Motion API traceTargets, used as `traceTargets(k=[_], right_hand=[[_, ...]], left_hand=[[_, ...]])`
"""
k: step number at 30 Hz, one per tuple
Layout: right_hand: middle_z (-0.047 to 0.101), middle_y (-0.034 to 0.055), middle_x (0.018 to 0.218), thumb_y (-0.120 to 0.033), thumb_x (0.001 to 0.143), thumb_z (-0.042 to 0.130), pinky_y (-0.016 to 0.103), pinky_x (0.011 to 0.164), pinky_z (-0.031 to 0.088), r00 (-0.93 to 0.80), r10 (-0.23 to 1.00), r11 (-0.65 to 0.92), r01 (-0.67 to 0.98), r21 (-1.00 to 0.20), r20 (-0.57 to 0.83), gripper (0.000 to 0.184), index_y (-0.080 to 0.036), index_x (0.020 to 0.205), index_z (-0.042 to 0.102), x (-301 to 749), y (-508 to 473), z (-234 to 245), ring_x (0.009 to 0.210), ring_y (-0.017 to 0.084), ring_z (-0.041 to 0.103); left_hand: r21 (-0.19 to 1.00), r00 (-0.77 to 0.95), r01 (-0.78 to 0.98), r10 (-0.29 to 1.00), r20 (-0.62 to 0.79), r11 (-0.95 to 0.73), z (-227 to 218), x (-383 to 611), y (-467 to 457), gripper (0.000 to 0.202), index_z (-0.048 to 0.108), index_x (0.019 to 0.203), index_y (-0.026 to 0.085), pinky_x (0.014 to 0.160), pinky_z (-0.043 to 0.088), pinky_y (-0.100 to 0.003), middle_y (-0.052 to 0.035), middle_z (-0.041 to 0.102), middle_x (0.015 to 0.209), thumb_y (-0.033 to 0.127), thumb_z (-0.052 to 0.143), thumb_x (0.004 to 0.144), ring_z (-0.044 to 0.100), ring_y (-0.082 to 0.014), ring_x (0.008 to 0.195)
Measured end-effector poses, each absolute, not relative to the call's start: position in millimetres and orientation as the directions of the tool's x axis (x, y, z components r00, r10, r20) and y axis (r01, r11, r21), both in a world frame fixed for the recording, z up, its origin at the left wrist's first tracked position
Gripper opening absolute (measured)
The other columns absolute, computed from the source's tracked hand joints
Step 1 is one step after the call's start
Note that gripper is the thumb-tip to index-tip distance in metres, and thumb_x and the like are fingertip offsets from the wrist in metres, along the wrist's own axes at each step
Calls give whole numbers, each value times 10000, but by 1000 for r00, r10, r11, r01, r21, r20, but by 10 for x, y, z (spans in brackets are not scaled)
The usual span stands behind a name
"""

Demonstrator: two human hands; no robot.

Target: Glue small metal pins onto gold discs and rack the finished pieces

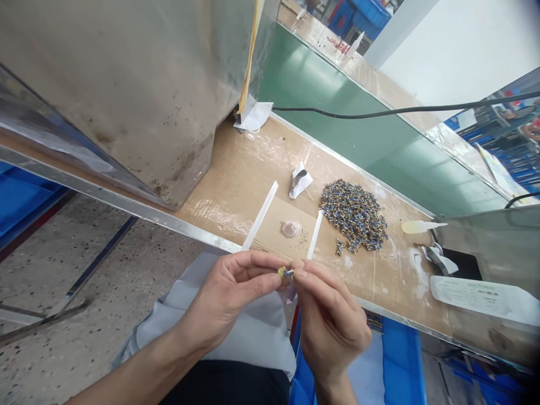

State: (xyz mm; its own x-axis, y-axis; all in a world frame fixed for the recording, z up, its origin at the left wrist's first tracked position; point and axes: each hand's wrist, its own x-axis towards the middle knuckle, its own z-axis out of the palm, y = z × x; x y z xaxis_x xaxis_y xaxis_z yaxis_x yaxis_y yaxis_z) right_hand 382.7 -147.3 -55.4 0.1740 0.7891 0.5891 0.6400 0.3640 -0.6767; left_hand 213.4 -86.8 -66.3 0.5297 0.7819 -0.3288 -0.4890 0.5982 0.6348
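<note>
In front of my lap, just off the table's near edge, both hands meet fingertip to fingertip. My left hand [240, 289] is closed in a pinch on a small blue and gold-coloured metal part [288, 274]. From the other side my right hand [327, 306] pinches at the same part, its fingers covering much of it. Something yellow shows at the left fingertips; I cannot make out what it is. Beyond the hands, a small clear dish [291, 228] rests on a cardboard patch, with tiny specks beside it. A pile of similar blue and gold parts [354, 216] lies to its right.
A large metal housing [169, 101] stands at the left. White tape strips [260, 214] edge the cardboard. A squeeze bottle [422, 226] and a big white bottle [481, 298] lie at the right. A blue bin [403, 360] is below the table. A black cable [358, 115] hangs across the back.
</note>
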Motion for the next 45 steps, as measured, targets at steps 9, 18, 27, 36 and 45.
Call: traceTargets(k=[9, 18, 27, 36, 45], right_hand=[[847, 117, 1310, 157, 914, 773, 467, 904, 772, 63, 660, 468, 745, -475, 749, 507, -156, 1305, 853, 3750, -1537, -630, 1150, 318, 848], [824, 135, 1374, 133, 910, 812, 466, 925, 785, -22, 657, 487, 775, -403, 754, 503, -114, 1348, 830, 3764, -1681, -722, 1189, 336, 839], [832, 126, 1349, 112, 919, 801, 471, 917, 775, 39, 666, 480, 741, -469, 745, 514, -160, 1354, 834, 3757, -1708, -767, 1178, 333, 843], [868, 19, 1124, -166, 1075, 793, 290, 896, 706, 325, 915, 91, 414, -906, 241, 186, -308, 1167, 871, 3926, -1656, -640, 1051, 200, 841], [871, 19, 1072, -52, 1045, 784, 274, 865, 694, 308, 885, 235, 354, -905, 350, 254, -272, 1143, 867, 4040, -1748, -720, 975, 180, 842]], left_hand=[[682, 446, -499, 833, -327, 535, -604, 2185, -947, 122, 946, 1020, 245, 928, 681, -176, -17, 918, 1041, 203, 993, 916, 869, -150, 979], [748, 370, -442, 860, -351, 495, -573, 2218, -1040, 61, 923, 1005, 241, 837, 643, -135, -2, 881, 943, 233, 951, 951, 820, -119, 896], [825, 281, -304, 873, -400, 476, -564, 2264, -1048, 283, 886, 1162, 232, 808, 658, -184, -16, 832, 942, 213, 938, 884, 826, -160, 898], [958, 232, -30, 934, -271, 285, -520, 2278, -1067, 340, 879, 1205, 306, 932, 641, -250, 22, 829, 938, 146, 819, 911, 820, -175, 956], [978, 270, 105, 941, -204, 182, -514, 2418, -1163, 335, 870, 1220, 339, 960, 608, -270, 28, 826, 960, 149, 817, 949, 813, -179, 973]])
